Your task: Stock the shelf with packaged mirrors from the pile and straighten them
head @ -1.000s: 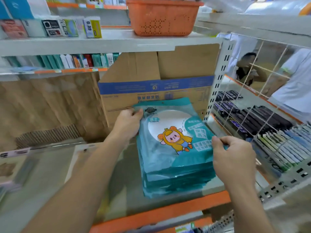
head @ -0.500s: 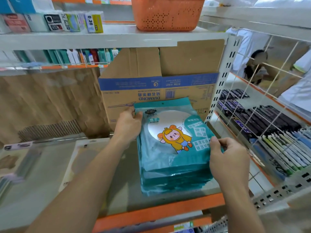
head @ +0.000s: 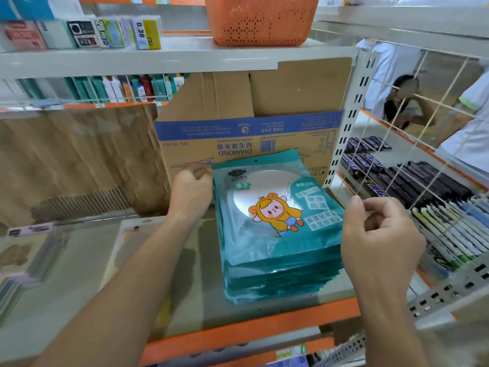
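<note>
A stack of teal packaged mirrors lies flat on the grey shelf with the orange front edge. The top pack shows a round mirror and a yellow cartoon figure. My left hand sits against the stack's upper left edge with its fingers loosely curled. Its thumb lies beside the pack, not over it. My right hand hovers just off the stack's right edge, fingers loosely curled, holding nothing. The lower packs stick out slightly at the front.
A cardboard box stands right behind the stack. An orange basket sits on the shelf above. A wire grid on the right separates pens and dark packets. Pale flat packs lie to the left. A person stands beyond the grid.
My right hand has let go of the stack's right edge and drawn back. My left hand has slid off the top corner to the side of the stack.
</note>
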